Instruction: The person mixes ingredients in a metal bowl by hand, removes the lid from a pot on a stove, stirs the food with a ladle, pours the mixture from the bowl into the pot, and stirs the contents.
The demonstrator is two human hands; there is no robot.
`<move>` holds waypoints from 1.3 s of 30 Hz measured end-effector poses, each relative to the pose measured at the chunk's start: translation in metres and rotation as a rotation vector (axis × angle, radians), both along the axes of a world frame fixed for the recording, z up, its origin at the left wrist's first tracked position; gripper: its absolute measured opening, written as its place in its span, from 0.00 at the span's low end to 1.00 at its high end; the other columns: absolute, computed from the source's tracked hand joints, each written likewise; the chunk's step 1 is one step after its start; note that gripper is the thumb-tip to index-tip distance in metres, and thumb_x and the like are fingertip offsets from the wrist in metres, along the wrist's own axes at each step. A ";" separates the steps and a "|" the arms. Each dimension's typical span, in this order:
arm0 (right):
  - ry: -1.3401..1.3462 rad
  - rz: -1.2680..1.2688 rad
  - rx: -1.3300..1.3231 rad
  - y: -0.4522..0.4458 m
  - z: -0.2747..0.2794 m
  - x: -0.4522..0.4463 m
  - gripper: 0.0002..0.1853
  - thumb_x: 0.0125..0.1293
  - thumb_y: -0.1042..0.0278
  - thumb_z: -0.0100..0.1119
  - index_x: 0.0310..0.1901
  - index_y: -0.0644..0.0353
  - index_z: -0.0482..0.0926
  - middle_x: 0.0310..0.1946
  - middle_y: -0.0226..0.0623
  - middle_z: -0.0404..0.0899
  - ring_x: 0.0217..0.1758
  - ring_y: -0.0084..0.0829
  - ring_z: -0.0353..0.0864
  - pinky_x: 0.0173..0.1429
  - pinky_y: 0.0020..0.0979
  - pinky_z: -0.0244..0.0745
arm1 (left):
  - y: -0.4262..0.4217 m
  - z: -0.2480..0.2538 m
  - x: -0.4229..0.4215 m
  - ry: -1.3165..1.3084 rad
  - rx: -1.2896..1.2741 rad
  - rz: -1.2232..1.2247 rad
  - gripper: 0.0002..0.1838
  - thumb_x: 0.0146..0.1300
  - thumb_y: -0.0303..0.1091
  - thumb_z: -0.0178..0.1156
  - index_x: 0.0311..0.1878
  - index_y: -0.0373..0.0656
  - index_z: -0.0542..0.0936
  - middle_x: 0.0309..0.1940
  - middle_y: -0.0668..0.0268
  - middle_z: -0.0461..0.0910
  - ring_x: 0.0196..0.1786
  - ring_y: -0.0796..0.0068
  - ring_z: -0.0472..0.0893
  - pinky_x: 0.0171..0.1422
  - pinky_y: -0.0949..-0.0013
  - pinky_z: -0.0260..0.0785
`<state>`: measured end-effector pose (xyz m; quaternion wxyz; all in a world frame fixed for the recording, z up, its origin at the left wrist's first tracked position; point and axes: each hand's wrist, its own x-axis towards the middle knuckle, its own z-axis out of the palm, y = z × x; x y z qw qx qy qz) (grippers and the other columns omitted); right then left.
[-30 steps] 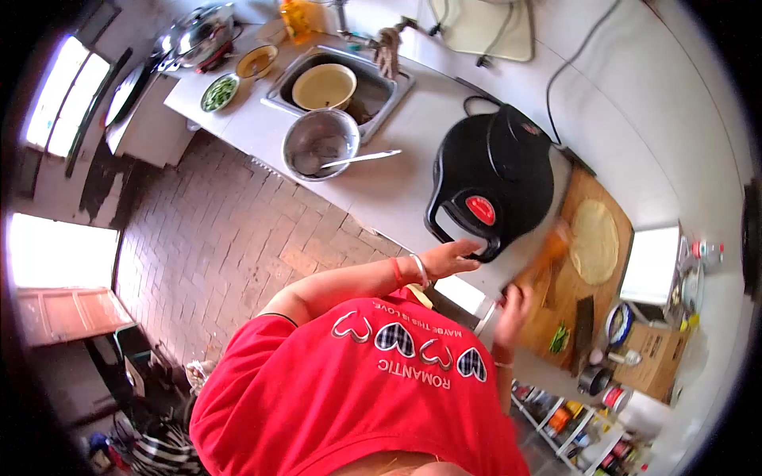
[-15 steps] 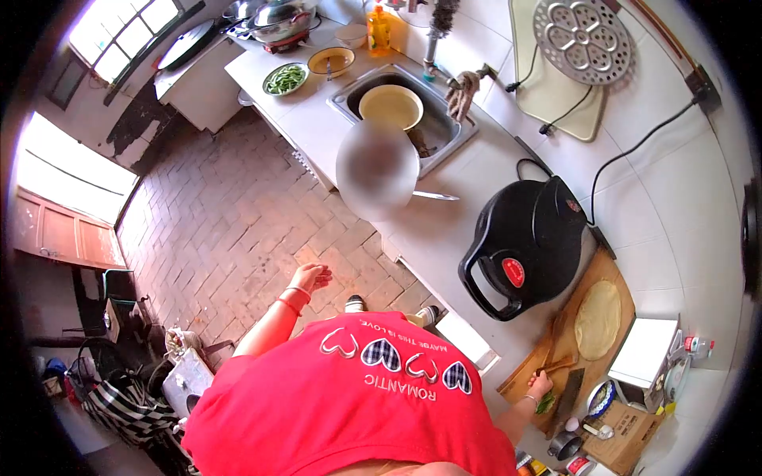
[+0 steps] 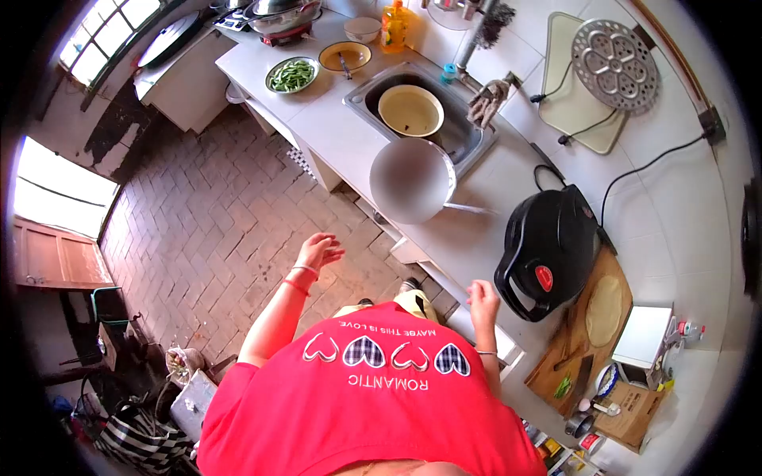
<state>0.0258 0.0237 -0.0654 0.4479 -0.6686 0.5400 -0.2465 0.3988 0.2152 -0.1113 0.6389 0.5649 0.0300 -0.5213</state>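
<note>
My left hand (image 3: 319,251) hangs over the brick floor, fingers loosely apart with nothing in them. Near the counter edge is my right hand (image 3: 482,301), its fingers loosely bent and holding nothing visible. The closest thing to it is a closed black electric griddle (image 3: 548,246) with a red label. Beyond the griddle, a wooden board (image 3: 540,379) bears a flat round of dough (image 3: 606,311), a dark knife blade (image 3: 581,382) and some chopped greens (image 3: 563,386). A round pan (image 3: 411,181), its inside blurred, rests on the counter by the sink.
A pale basin (image 3: 411,111) sits in the metal sink (image 3: 357,97). Farther along the counter are a plate of green beans (image 3: 291,75), a yellow bowl (image 3: 344,57) and an orange bottle (image 3: 393,28). The griddle's cord (image 3: 643,170) runs up the wall. Bags and boxes stand at lower left.
My right hand has left the wooden board and come back toward my body, beside the griddle. My left hand has risen slightly. The view has shifted, moving the counter rightward in frame.
</note>
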 end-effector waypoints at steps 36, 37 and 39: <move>0.197 0.707 -0.747 -0.261 -0.021 0.637 0.32 0.55 0.67 0.61 0.63 0.44 0.64 0.40 0.36 0.70 0.39 0.37 0.78 0.38 0.34 0.78 | -0.379 -0.065 0.432 0.341 -0.255 0.081 0.17 0.64 0.40 0.52 0.50 0.38 0.67 0.39 0.51 0.76 0.42 0.52 0.79 0.50 0.54 0.75; 0.165 0.690 -0.819 -0.257 -0.028 0.645 0.29 0.56 0.66 0.61 0.61 0.45 0.68 0.38 0.33 0.70 0.37 0.35 0.79 0.36 0.34 0.78 | -0.381 -0.071 0.440 0.389 -0.264 0.025 0.16 0.64 0.39 0.53 0.48 0.37 0.69 0.35 0.53 0.78 0.40 0.54 0.80 0.49 0.55 0.75; 0.150 0.680 -0.840 -0.258 -0.034 0.661 0.23 0.57 0.67 0.60 0.56 0.49 0.72 0.37 0.34 0.72 0.35 0.35 0.79 0.35 0.34 0.78 | -0.390 -0.080 0.449 0.305 -0.240 0.015 0.12 0.63 0.35 0.51 0.42 0.35 0.71 0.32 0.53 0.78 0.38 0.56 0.80 0.48 0.58 0.75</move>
